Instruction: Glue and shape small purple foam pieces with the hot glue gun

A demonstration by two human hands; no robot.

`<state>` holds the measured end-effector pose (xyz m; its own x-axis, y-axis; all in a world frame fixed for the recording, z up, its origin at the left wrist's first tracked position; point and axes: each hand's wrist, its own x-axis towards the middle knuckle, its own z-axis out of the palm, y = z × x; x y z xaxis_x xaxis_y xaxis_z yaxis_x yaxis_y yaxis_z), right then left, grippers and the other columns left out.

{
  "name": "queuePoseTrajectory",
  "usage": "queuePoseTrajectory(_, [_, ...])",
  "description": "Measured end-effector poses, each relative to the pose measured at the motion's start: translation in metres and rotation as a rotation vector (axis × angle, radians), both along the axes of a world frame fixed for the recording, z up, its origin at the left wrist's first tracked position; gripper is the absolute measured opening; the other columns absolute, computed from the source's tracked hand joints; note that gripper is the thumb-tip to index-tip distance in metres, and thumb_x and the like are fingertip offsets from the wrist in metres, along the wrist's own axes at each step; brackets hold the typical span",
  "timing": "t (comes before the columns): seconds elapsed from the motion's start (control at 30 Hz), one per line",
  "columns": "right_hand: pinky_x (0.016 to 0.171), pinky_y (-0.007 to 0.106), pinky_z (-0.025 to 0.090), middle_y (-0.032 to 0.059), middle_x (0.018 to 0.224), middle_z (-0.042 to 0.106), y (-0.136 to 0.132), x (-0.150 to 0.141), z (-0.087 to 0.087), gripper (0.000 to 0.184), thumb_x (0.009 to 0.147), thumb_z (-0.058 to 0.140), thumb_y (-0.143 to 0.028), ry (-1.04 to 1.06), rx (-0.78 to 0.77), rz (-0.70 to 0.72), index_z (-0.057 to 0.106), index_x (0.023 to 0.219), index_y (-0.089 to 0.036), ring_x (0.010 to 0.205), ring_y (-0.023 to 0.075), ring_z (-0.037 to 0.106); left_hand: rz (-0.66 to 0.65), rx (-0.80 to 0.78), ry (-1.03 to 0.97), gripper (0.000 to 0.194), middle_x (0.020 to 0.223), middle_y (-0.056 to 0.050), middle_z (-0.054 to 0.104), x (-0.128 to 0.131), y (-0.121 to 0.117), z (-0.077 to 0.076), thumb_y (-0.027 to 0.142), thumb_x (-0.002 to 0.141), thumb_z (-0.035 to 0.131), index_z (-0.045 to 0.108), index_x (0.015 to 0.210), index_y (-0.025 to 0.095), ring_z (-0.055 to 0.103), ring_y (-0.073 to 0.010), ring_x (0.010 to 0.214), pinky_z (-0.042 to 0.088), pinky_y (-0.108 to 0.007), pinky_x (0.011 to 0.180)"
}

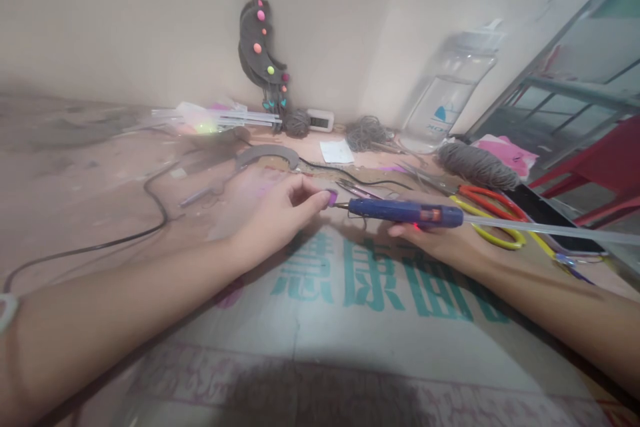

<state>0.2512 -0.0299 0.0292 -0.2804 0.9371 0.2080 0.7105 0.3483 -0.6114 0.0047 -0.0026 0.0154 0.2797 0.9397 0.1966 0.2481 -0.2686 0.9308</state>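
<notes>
Glue gun lies nearly level in the right hand, its grip closed around the body, some fingers hidden — presumably to aim the nozzle at the small purple piece. In the left hand, the grip pinches that piece above the printed sheet, seemingly to steady it right beside the nozzle. The gun looks slim and dark blue — 1 translucent glue stick juts from its rear.

I face a pale wall behind my table. To my right, beyond the wall's slanting edge, a red seat stands near a grey frame.
</notes>
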Motion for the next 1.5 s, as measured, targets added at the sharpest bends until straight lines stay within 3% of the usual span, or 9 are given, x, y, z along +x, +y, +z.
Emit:
queuePoseTrajectory(0.3, [0.062, 0.033, 0.049, 0.0006, 0.077, 0.068, 0.0001, 0.0008, 0.0012, 0.023, 0.077, 0.068, -0.049, -0.025, -0.008, 0.003, 0.065, 0.083, -0.027, 0.07, 0.0218, 0.062, 0.019, -0.006, 0.02, 0.021, 0.081, -0.002, 0.066, 0.0001, -0.0008, -0.0001, 0.035, 0.085, 0.061, 0.061, 0.074, 0.018, 0.059, -0.0158, 0.078, 0.046, -0.027, 0.073])
queuePoseTrajectory(0.9, [0.055, 0.031, 0.046, 0.0009, 0.067, 0.063, 0.0017, 0.0002, -0.0012, 0.025, 0.077, 0.068, -0.047, 0.004, -0.001, 0.021, 0.061, 0.072, -0.024, 0.063, 0.0195, 0.059, 0.012, -0.002, 0.033, 0.021, 0.078, -0.002, 0.065, 0.0008, -0.0008, 0.0013, 0.034, 0.085, 0.061, 0.06, 0.073, 0.017, 0.059, -0.0155, 0.076, 0.046, -0.026, 0.072])
queuePoseTrajectory(1.5, [0.059, 0.03, 0.047, 0.0011, 0.071, 0.066, 0.0016, 0.0019, -0.0026, 0.022, 0.077, 0.068, -0.044, -0.019, 0.022, 0.002, 0.064, 0.074, -0.023, 0.067, 0.0193, 0.061, -0.006, -0.021, 0.002, 0.021, 0.077, -0.001, 0.064, 0.0001, -0.0004, -0.0009, 0.033, 0.086, 0.061, 0.059, 0.074, 0.017, 0.057, -0.0145, 0.073, 0.043, -0.027, 0.069])
